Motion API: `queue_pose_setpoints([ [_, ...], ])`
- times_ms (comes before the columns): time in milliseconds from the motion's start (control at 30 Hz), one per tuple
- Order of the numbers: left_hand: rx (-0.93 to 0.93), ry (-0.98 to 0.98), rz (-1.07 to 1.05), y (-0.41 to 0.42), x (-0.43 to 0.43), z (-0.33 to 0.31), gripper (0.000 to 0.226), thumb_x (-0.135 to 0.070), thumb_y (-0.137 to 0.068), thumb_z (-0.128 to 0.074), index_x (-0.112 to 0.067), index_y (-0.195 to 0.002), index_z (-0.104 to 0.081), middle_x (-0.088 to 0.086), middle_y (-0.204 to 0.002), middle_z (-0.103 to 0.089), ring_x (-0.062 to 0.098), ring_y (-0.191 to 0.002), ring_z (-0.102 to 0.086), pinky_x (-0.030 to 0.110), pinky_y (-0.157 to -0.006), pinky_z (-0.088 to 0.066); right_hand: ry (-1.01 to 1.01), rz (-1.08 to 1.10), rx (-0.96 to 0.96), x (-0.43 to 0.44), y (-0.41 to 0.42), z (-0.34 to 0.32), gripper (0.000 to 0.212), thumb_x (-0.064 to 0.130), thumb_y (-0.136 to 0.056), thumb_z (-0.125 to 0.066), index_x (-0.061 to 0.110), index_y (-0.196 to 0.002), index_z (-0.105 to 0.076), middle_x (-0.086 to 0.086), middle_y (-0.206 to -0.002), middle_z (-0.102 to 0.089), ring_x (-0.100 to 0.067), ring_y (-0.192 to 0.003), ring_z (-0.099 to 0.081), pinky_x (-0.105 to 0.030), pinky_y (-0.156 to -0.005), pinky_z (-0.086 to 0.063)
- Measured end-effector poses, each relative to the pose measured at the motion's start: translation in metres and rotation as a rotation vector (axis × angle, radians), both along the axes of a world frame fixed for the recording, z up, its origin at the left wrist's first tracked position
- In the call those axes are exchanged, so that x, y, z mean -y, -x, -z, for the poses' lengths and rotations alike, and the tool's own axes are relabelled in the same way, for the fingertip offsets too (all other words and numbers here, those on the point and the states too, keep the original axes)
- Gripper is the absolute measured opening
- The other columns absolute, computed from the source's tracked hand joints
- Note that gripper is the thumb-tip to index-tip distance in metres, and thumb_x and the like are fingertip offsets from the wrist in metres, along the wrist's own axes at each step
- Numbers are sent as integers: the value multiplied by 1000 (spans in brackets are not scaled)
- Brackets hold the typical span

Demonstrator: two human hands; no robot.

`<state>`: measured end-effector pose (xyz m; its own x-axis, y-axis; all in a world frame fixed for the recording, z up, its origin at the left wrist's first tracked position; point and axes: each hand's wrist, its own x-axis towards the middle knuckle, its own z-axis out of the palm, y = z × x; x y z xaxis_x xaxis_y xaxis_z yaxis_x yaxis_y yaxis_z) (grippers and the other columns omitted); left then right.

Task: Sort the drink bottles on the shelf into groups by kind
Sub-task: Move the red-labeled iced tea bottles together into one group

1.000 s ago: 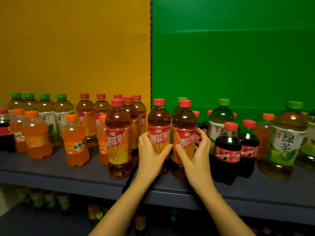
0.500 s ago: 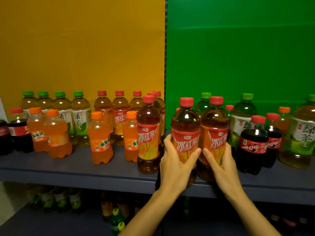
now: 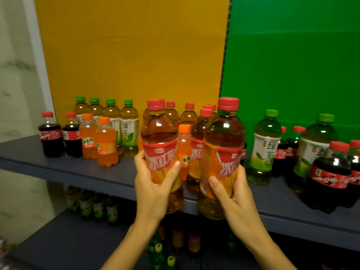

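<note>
The left red tea bottle (image 3: 159,137) is being gripped at its label by the left hand (image 3: 153,184), and the right red tea bottle (image 3: 224,137) likewise by the right hand (image 3: 231,193) — both are hanging clear of the shelf (image 3: 58,168) front edge. Both are looking nearly full, so probably heavy. Smooth rounded plastic with a glossy film label is risking slip — the label band is likely giving the surest hold.
</note>
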<state>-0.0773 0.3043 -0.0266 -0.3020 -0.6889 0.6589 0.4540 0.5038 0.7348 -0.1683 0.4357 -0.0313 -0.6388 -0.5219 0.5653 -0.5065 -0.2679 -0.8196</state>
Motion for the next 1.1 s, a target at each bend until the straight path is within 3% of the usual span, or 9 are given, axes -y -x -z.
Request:
queue_pose_setpoints([
  [67,10,-15,-58,-10,23,2,58,-42,-70,-76,-28,-115,-41,-22,-100,-62,-4,-96,-61,11,-77,-48,-6,-14,10,16,-9,-1,50,45,-74,-60,32,-120,-43,25,-106,-63,10,-101,-59,-8,-82,-46],
  [233,67,-26,-88,-24,83,2,61,-40,-69,-67,-25,-121,-39,-15,-107,-60,-4,-98,-60,19,-83,-48,-8,14,-8,69,-30,3,66,50,-72,-58,28,-131,-38,18,-121,-56,9,-108,-54,-12,-92,-45],
  [333,128,-5,-70,-26,118,3,61,-36,-74,-67,-23,-126,-37,-13,-112,-59,-4,-100,-58,16,-80,-48,-5,74,-8,105,-38,9,69,49,-72,-58,27,-133,-35,17,-124,-54,10,-111,-51,-9,-92,-43],
  [533,183,25,22,-16,162,13,65,-35,-75,-66,-21,-129,-34,-4,-122,-55,4,-110,-55,13,-81,-48,-20,197,14,154,-36,20,78,51,-74,-58,22,-140,-28,7,-132,-50,-4,-121,-48,-30,-103,-42],
  [700,223,53,13,-1,180,18,77,-51,-70,-62,-22,-133,-30,-2,-129,-47,12,-119,-48,34,-99,-46,-53,298,-15,173,-33,21,78,54,-76,-55,20,-139,-27,4,-134,-48,-9,-124,-46,-39,-106,-41],
  [867,327,193,-193,12,192,15,84,-47,-80,-59,-13,-144,-17,7,-133,-34,20,-125,-38,40,-105,-38,-63,359,3,188,-39,23,87,57,-74,-52,26,-143,-10,2,-142,-35,-11,-131,-37,-32,-109,-35],
  [967,389,291,-292,17,198,15,88,-46,-82,-57,-7,-145,-9,17,-138,-34,29,-128,-38,38,-104,-35,-105,428,-33,196,-40,23,79,52,-79,-50,17,-141,-16,0,-139,-35,-12,-130,-33,-27,-107,-32],
  [1100,470,393,-428,21,205,15,80,-45,-84,-55,2,-140,-21,23,-132,-42,36,-120,-47,42,-95,-43,-150,502,-111,206,-39,23,63,41,-86,-53,14,-136,-25,-1,-134,-37,-10,-124,-33,-23,-105,-28],
])
